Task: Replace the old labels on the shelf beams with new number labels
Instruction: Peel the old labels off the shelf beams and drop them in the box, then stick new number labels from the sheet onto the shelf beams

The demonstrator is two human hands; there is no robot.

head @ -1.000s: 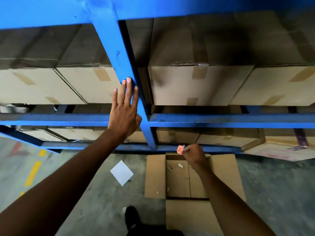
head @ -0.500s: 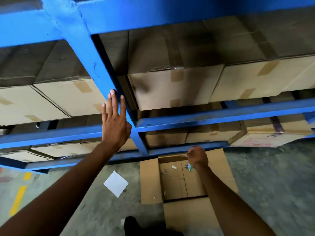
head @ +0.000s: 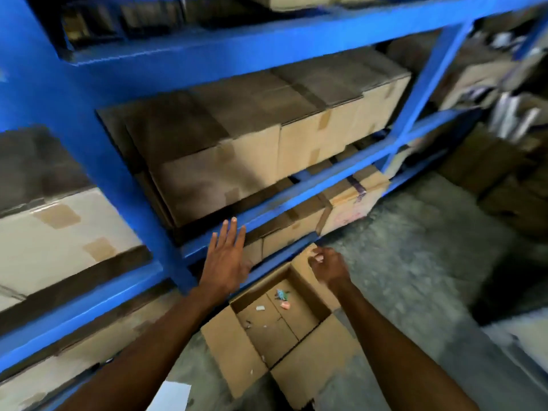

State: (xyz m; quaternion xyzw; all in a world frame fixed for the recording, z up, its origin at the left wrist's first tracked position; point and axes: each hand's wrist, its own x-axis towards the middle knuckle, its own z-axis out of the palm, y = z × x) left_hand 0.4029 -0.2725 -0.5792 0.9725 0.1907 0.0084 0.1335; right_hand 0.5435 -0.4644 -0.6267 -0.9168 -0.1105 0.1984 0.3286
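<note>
Open cardboard box (head: 267, 327) on floor (head: 415, 262) below rack, flaps out. Inside: pink scrap (head: 285, 305), teal scrap (head: 281, 294), white scrap (head: 260, 308), a few smaller bits. Whether these are old labels: can't tell.

Sealed, taped cartons (head: 267, 143) on blue shelf, more on level beneath. White sheet (head: 173, 396) on floor at bottom edge.

Left hand (head: 225, 259) flat and open, fingers straight and spread, fingertips up against lower shelf beam (head: 296, 200) just right of blue upright (head: 98, 173). Holds nothing.

Right hand (head: 327, 266) above box's far flap, fingers loosely curled, apart from beam. Small pale bit at fingertips; pinched or not: can't tell, frame blurred.

No readable label on beam in this blur.
</note>
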